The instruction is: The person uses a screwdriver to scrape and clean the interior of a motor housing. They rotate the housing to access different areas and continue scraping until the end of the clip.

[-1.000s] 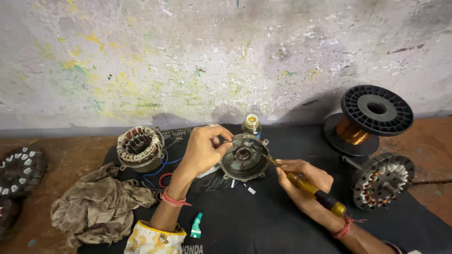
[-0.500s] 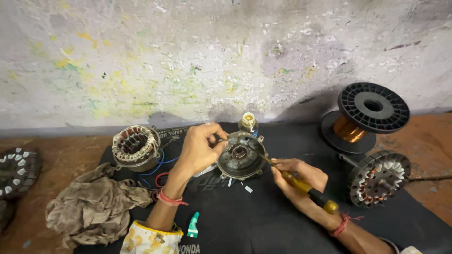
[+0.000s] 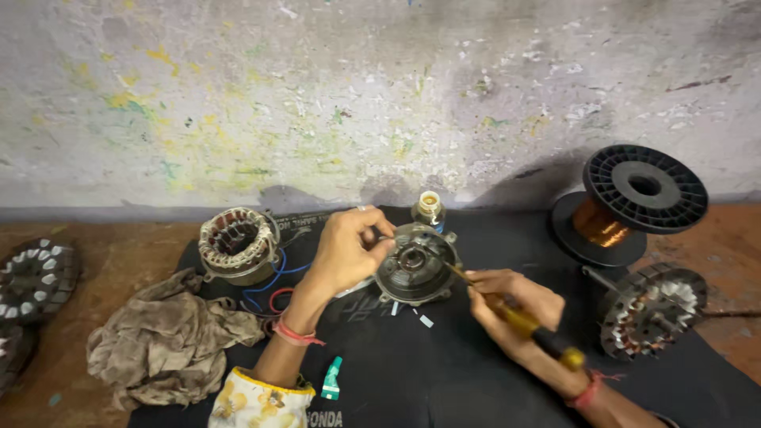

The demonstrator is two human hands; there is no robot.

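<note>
A black mat (image 3: 476, 380) covers the floor in front of you, under a rough plaster wall (image 3: 357, 95) flecked with yellow and green paint. To the far right stands a black plastic spool of copper wire (image 3: 626, 208), and near it a round wound stator (image 3: 652, 311) with copper coils. On the left, a crumpled, stained rag (image 3: 162, 337) lies beside a ring-shaped laminated stator (image 3: 236, 242). In the middle of the mat sits a round, dark metal motor end cover (image 3: 416, 263), tilted toward you. Your left hand (image 3: 342, 254) grasps its left rim, fingers curled over the edge. Your right hand (image 3: 515, 305) is clenched around a yellow-and-black-handled screwdriver (image 3: 519, 319), whose thin shaft touches the cover's right edge. A small bottle (image 3: 428, 209) stands just behind the cover.
</note>
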